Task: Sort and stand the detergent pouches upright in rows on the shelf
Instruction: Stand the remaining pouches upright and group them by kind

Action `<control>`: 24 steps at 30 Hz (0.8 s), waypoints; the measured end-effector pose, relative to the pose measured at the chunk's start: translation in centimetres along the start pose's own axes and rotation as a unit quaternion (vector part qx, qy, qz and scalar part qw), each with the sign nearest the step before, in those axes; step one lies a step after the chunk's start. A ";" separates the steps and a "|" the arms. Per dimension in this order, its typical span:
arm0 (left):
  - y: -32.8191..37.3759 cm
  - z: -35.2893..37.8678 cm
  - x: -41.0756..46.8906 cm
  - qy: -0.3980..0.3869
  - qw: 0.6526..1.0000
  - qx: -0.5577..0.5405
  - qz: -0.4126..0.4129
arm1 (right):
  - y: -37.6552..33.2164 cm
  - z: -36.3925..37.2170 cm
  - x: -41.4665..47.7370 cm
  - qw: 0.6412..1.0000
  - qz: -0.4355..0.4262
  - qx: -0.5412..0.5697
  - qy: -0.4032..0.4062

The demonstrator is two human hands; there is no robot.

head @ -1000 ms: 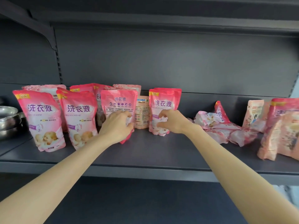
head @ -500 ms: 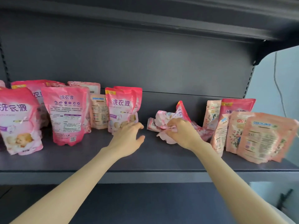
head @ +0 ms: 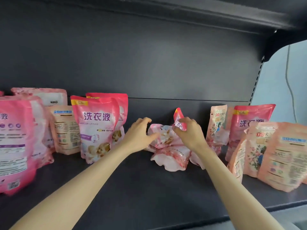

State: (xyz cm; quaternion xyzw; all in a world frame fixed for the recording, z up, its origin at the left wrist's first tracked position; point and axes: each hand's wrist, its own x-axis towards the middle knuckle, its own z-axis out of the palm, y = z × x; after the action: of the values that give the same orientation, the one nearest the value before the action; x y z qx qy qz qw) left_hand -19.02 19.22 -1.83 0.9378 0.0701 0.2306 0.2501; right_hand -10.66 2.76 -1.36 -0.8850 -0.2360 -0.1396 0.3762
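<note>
A heap of fallen pink detergent pouches [head: 171, 156] lies in the middle of the dark shelf [head: 132, 188]. My right hand [head: 191, 135] pinches the top pouch [head: 178, 120] of the heap, whose red end sticks up. My left hand [head: 139, 135] reaches in from the left with fingers spread, touching a crumpled pouch [head: 162, 135] in the heap. Upright pink pouches [head: 98, 128] stand in rows on the left. More upright pouches, pink [head: 249, 125] and peach [head: 280, 156], stand on the right.
The shelf's back wall [head: 149, 63] is close behind the heap and an upper shelf [head: 199, 10] hangs overhead. A small peach pouch [head: 65, 128] stands between the left rows. The shelf's front edge [head: 232, 214] runs below my forearms.
Both hands left the upright pouches on the left and moved right to the fallen heap. My view shifted right and closer. My left hand has now reached the heap too.
</note>
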 end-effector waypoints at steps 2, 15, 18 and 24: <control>-0.4 0.5 2.4 -0.036 0.999 0.006 -0.008 | 0.4 0.7 1.6 0.999 0.042 0.001 0.012; -0.7 1.8 7.5 -0.215 0.967 -0.128 -0.056 | 2.0 2.4 6.0 0.957 0.240 0.130 -0.095; -1.3 2.2 7.5 -0.194 0.970 -0.137 -0.043 | 2.1 3.0 6.1 0.969 0.219 0.096 -0.060; -2.3 2.6 6.6 -0.132 0.949 -0.275 -0.076 | 2.6 3.5 5.9 0.969 0.197 0.134 -0.060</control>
State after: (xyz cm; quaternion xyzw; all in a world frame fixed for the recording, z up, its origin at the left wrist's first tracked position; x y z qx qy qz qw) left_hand -11.98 21.68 -2.31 0.8467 0.0413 0.0958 0.5217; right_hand -4.04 5.59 -2.78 -0.8625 -0.0960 0.0235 0.4963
